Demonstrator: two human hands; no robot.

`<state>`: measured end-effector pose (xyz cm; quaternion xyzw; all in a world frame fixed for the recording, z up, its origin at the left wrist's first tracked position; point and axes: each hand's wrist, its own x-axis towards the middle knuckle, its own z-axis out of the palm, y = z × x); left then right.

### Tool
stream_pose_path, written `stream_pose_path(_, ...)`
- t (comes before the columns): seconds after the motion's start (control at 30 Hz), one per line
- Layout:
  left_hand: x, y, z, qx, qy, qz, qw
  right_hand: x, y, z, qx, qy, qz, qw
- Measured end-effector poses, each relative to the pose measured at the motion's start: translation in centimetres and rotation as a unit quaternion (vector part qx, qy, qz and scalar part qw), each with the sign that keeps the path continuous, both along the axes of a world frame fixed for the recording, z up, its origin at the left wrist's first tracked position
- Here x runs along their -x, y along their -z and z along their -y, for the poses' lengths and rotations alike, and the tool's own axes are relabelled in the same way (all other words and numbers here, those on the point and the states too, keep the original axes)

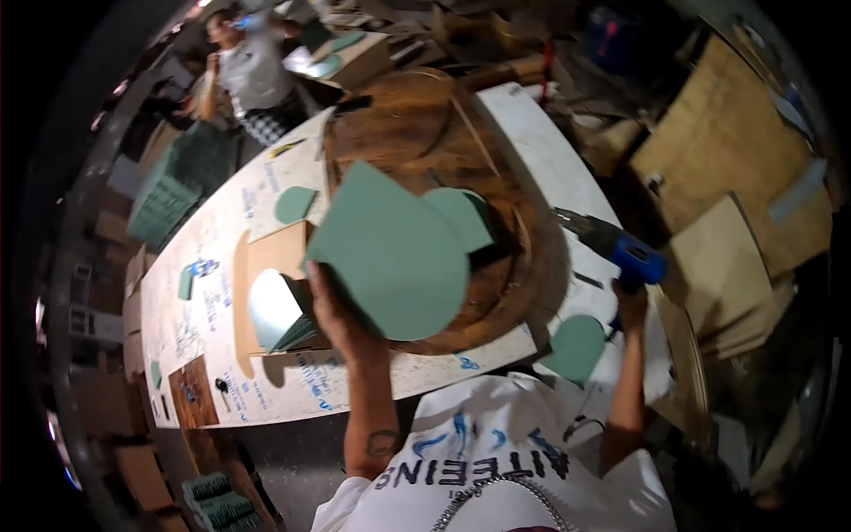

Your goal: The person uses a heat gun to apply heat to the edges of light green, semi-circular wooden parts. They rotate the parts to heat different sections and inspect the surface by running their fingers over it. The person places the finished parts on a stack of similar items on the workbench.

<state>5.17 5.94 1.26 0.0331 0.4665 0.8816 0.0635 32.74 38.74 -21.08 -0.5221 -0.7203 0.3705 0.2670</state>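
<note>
My left hand (339, 319) grips the lower left edge of a large green sheet (390, 257) with one pointed corner and a rounded end, held up over the table. My right hand (631, 306) is wrapped round the handle of a blue heat gun (634, 257), its metal nozzle aimed left. Below the sheet lies a round brown wooden board (399, 106). A smaller green piece (463, 217) rests on the board, partly covered by the sheet. Another green piece (576, 348) lies left of my right hand. Folded green pieces with a shiny pale face (277, 306) stand left of my left hand.
The white table (310, 386) carries scribbles, a small green piece (295, 204) and a yellow tool (285, 147). Stacked green sheets (177, 186) stand beyond its left edge, near another person (253, 75). Large tan boards (718, 257) lean at the right.
</note>
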Motion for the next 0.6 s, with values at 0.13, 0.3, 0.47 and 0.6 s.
stream_pose_path(0.13,-0.7,1.0,0.2,0.003,-0.020,0.023,1.000,0.5,5.0,0.6,0.042,0.092,0.055,0.993)
stream_pose_path(0.3,-0.2,2.0,0.5,-0.008,0.009,0.062,0.998,1.0,10.7,-0.5,0.094,0.146,0.087,0.981)
stream_pose_path(0.47,-1.1,0.8,-0.7,0.013,0.037,0.072,0.997,0.2,15.8,-2.1,0.017,0.141,0.157,0.977)
stream_pose_path(0.6,-0.6,0.8,-0.3,-0.024,0.050,0.099,0.994,-0.7,12.0,-2.8,0.090,0.038,0.219,0.971)
